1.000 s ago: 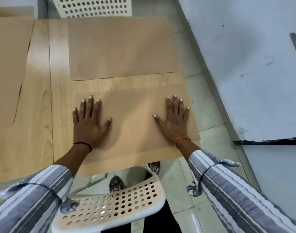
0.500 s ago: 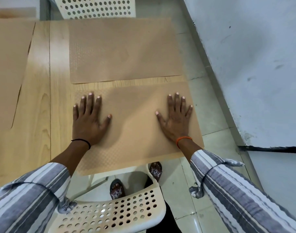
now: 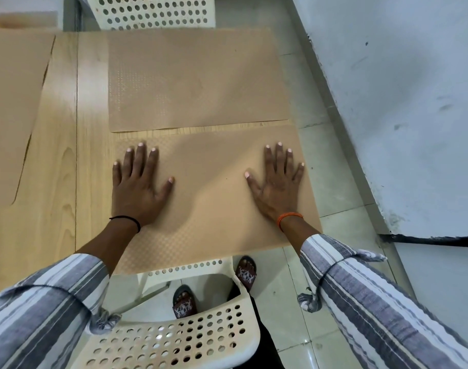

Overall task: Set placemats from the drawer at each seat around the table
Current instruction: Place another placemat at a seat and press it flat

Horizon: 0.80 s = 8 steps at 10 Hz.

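Both hands, left (image 3: 137,187) and right (image 3: 276,185), press flat, fingers spread, on the near placemat (image 3: 214,198)

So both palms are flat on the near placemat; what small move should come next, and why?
Probably slide it a little further onto the table. Both hands, left and right, press flat on the near placemat, yet its near edge overhangs the table above the white chair, unlike the far placemat.

Tan textured placemats I count: 3 — near (image 3: 217,198), far (image 3: 198,75), left (image 3: 12,115)
White perforated plastic chairs: 2 — near (image 3: 174,342), far (image 3: 158,12)
Hands: 2 — left (image 3: 138,187), right (image 3: 276,182)
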{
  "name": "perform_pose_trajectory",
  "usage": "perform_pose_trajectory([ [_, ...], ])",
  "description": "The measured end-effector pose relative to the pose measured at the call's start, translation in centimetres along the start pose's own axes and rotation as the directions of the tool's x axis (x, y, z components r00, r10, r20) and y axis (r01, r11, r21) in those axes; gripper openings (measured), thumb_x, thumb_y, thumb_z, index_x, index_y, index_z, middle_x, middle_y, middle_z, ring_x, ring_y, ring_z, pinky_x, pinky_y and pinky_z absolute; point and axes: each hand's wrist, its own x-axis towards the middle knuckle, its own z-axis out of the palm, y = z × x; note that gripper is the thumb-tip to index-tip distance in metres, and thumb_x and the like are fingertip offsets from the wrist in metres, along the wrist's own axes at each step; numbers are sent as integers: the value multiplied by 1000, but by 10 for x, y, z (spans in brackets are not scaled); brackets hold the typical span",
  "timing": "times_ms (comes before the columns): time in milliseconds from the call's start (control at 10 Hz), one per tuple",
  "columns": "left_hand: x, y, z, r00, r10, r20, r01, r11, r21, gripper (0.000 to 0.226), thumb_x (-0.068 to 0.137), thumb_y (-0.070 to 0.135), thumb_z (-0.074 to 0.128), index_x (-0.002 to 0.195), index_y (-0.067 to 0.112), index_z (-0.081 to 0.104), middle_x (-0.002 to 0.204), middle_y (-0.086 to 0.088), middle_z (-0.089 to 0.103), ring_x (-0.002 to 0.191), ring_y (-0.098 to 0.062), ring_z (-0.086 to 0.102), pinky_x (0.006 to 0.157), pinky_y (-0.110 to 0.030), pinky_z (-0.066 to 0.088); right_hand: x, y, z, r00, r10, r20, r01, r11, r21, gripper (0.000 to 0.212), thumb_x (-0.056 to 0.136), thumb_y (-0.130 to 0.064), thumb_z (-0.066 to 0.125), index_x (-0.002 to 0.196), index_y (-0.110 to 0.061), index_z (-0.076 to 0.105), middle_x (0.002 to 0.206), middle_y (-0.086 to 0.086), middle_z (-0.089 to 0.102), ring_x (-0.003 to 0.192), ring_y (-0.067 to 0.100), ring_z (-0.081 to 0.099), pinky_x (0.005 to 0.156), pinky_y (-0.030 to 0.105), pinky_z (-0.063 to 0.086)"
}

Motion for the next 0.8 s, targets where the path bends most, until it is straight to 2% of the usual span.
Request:
perform_pose_trajectory([
  [100, 1, 0, 0, 1000, -3, 4, 3, 1000, 6, 76, 93, 65, 23, 157, 30, 4, 166, 2, -3, 153, -23, -3, 122, -51, 3, 2, 1, 1, 1000, 6, 6, -6, 1000, 1, 81, 92, -70, 28, 158, -23, 18, 166, 5, 12, 153, 31, 10, 118, 63, 8],
  [200, -3, 7, -4, 998, -46, 40, 47, 998, -34, 75, 94, 64, 20, 157, 28, 3, 166, 0, -4, 153, -25, -5, 121, -54, 0, -5, -2, -4, 1000, -1, 19, 0, 1000, 24, 80, 94, -68, 29, 159, -24, 13, 167, 4, 10, 153, 31, 8, 118, 64, 5],
  [300, -28, 30, -6, 994, -111, 20, 113, 988, -102, 74, 95, 62, 22, 158, 25, 4, 166, -2, -2, 153, -26, -4, 121, -52, -3, -35, -3, -9, 1000, -14, -8, 14, 999, 44, 79, 95, -65, 30, 159, -23, 12, 167, 4, 9, 153, 30, 6, 119, 61, 1],
  [500, -89, 52, 17, 994, -105, -4, 105, 994, -40, 70, 97, 57, 29, 158, 28, 8, 166, 1, 2, 153, -25, 0, 121, -52, 2, -85, 5, -1, 999, -44, 20, 44, 999, -21, 75, 96, -65, 31, 158, -25, 18, 167, 5, 12, 153, 31, 12, 119, 62, 9],
  [800, -78, 48, 20, 995, -98, -25, 98, 995, -16, 68, 98, 56, 27, 158, 29, 7, 166, 2, 2, 153, -23, -1, 121, -52, 3, -75, 1, 1, 1000, -20, 1, 20, 999, -26, 72, 97, -65, 28, 158, -28, 20, 166, 3, 13, 153, 31, 13, 119, 61, 10],
])
